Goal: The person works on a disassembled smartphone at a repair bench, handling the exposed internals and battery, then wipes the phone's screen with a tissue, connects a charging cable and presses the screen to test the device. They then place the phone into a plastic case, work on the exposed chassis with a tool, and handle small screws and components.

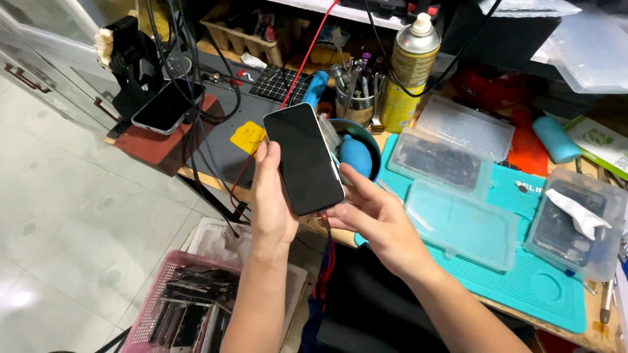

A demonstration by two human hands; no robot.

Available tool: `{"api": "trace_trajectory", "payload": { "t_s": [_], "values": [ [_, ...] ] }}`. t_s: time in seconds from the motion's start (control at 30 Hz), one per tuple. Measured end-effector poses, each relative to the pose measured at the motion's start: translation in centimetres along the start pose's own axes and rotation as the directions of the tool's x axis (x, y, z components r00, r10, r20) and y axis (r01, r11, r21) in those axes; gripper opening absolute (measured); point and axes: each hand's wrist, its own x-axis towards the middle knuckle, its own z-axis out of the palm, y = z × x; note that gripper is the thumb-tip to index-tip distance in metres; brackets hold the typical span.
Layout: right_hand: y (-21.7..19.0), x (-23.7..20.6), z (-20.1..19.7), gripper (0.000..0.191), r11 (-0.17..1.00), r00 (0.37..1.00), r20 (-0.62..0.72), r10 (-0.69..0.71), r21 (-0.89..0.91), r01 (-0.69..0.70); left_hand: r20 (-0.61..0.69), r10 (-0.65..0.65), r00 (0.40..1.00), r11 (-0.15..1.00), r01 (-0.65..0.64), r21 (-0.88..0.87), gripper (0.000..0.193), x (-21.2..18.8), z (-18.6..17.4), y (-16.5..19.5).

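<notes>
While both hands meet above the tabletop (592,336) edge, this is what shows.
Smartphone (303,159): dark screen up, tilted, held in the air between the two hands.
Left hand (271,196): fingers wrapped narrowly along the phone's left edge, thumb near its upper side.
Right hand (373,216): fingers half open, tips touching the phone's lower right edge.
Handling: likely light, stiff, slick glass, breakable; best held by the long side edges.
Beyond the fingers: blue dust blower (356,155), spray can (409,72).
Right of the fingers: teal work mat (556,297) with clear lidded trays (461,222).
Below the left hand: pink basket (154,294).
</notes>
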Motion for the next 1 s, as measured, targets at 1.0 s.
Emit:
{"api": "trace_trajectory", "payload": {
  "t_s": [1.0],
  "values": [
    [1.1,-2.6,-15.6,0.058,0.984,0.906,-0.422,0.025,0.168,0.051,0.216,-0.449,0.867,-0.031,-0.257,0.966,0.083,12.0,8.0,-19.2]
  ]
}}
